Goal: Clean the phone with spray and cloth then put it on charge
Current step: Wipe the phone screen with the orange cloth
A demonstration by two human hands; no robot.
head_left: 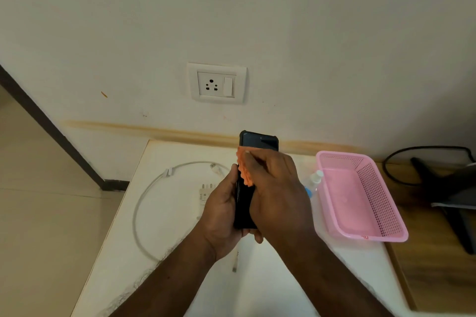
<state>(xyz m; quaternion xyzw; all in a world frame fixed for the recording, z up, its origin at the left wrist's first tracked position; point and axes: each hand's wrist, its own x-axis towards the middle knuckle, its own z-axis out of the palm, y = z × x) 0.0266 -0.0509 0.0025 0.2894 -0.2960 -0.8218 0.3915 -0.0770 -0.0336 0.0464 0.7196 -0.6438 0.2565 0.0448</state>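
A black phone (258, 141) in a dark case is held upright above the white table (123, 239). My left hand (223, 213) grips its lower left side. My right hand (277, 193) presses an orange cloth (243, 170) against the phone's screen and covers most of it. A small clear spray bottle (314, 179) with a blue base lies on the table just right of my right hand. A white charger plug (205, 194) and its looped white cable (144, 195) lie on the table to the left, partly hidden by my left hand.
A pink plastic basket (391, 213) stands at the table's right end. A white wall socket with a switch (217, 83) sits above the table. A dark stand and black cable (438, 188) rest on a wooden surface at far right.
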